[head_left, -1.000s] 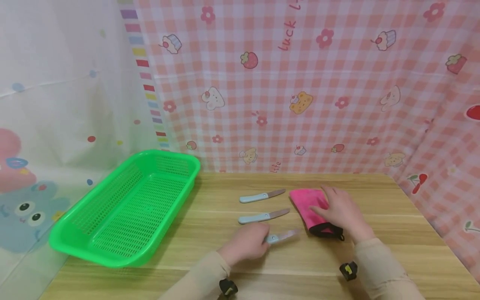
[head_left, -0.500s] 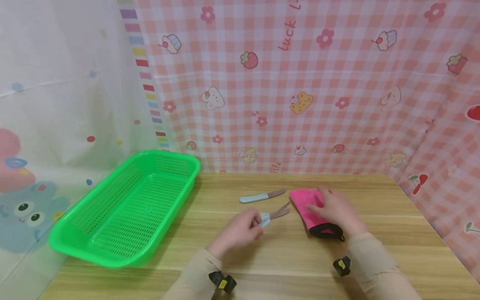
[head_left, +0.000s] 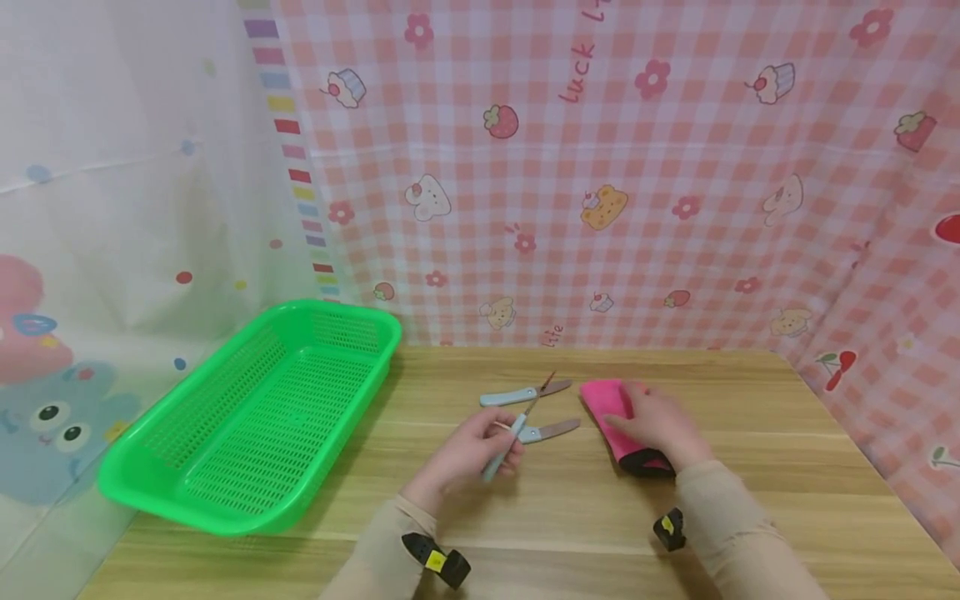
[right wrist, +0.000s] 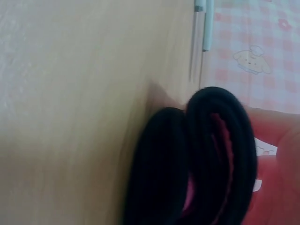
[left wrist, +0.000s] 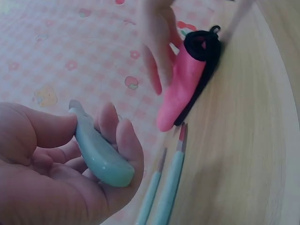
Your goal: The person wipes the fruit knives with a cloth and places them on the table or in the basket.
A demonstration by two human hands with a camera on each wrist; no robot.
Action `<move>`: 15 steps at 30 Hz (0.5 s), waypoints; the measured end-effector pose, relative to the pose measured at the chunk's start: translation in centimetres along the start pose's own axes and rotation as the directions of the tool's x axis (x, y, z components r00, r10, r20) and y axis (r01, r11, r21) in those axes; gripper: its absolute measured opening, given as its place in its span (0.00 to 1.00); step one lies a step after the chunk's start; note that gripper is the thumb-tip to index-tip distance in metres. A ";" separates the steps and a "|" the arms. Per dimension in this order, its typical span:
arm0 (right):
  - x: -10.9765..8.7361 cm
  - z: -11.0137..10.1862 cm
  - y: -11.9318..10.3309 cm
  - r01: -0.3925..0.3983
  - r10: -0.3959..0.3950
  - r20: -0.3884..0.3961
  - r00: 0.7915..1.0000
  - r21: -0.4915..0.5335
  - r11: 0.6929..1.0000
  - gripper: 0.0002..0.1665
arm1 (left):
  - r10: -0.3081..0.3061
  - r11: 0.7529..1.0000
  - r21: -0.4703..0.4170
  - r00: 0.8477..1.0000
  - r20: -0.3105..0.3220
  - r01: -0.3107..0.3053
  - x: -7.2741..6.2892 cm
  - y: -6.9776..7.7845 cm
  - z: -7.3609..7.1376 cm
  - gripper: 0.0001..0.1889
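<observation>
Well, I see the left hand (head_left: 465, 454) turned sideways, pinching a knife (left wrist: 103, 157); the right hand (head_left: 658, 425), palm down, grips a pink pouch (head_left: 609, 402).

A person's arms (head_left: 378, 546) extend forward; the left hand (head_left: 463, 450) pinches with thumb and fingers, the right hand (head_left: 663, 427) grips, fingers lowered.

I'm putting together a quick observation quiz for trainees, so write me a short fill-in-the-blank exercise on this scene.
1. Counting the one in the left hand, ____ knives show in the head view.
2. The right hand touches a cloth that is mostly ____.
3. From the person's viewpoint, the basket stands to the ____ of the knives.

Missing words: three; pink; left.
</observation>
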State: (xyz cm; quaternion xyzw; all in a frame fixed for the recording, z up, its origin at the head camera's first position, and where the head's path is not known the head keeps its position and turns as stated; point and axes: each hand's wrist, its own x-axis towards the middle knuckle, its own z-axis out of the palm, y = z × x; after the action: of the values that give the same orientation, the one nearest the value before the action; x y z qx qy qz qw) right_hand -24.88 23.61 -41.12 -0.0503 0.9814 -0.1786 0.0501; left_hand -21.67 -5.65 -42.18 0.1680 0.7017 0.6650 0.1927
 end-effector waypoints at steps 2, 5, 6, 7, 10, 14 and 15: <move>0.2 0.3 0.1 -0.004 0.004 0.015 1.000 0.006 1.000 0.45 | -0.016 0.997 -0.081 1.000 0.026 0.018 0.0 -0.2 -0.2 0.13; 0.4 0.7 0.3 -0.010 0.010 0.037 0.999 0.013 1.000 0.46 | -0.036 0.984 -0.172 0.998 0.058 0.045 0.1 -0.4 -0.3 0.14; 0.5 0.9 0.4 -0.015 0.015 0.044 0.999 0.018 1.000 0.46 | -0.039 0.978 -0.200 0.997 0.070 0.052 0.1 -0.5 -0.3 0.14; 0.6 1.0 0.4 -0.020 0.019 0.049 0.999 0.019 1.000 0.46 | -0.039 0.973 -0.225 0.996 0.082 0.057 0.1 -0.6 -0.4 0.14; 0.7 1.3 0.4 -0.021 0.020 0.051 0.999 0.016 1.000 0.45 | -0.033 0.956 -0.285 0.993 0.115 0.065 0.2 -0.9 -0.5 0.12; 0.8 1.5 0.3 -0.012 0.012 0.032 0.999 -0.005 1.000 0.44 | -0.029 0.934 -0.347 0.989 0.147 0.079 0.3 -1.1 -0.6 0.10; 0.8 1.5 0.3 -0.011 0.011 0.027 1.000 -0.013 1.000 0.43 | -0.032 0.927 -0.364 0.988 0.152 0.086 0.3 -1.1 -0.6 0.10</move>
State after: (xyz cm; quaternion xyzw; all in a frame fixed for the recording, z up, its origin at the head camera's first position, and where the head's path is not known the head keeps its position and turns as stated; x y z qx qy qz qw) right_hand -25.49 23.28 -42.69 -0.0475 0.9819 -0.1714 0.0643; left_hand -22.23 -6.07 -43.28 0.1549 0.5531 0.7652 0.2907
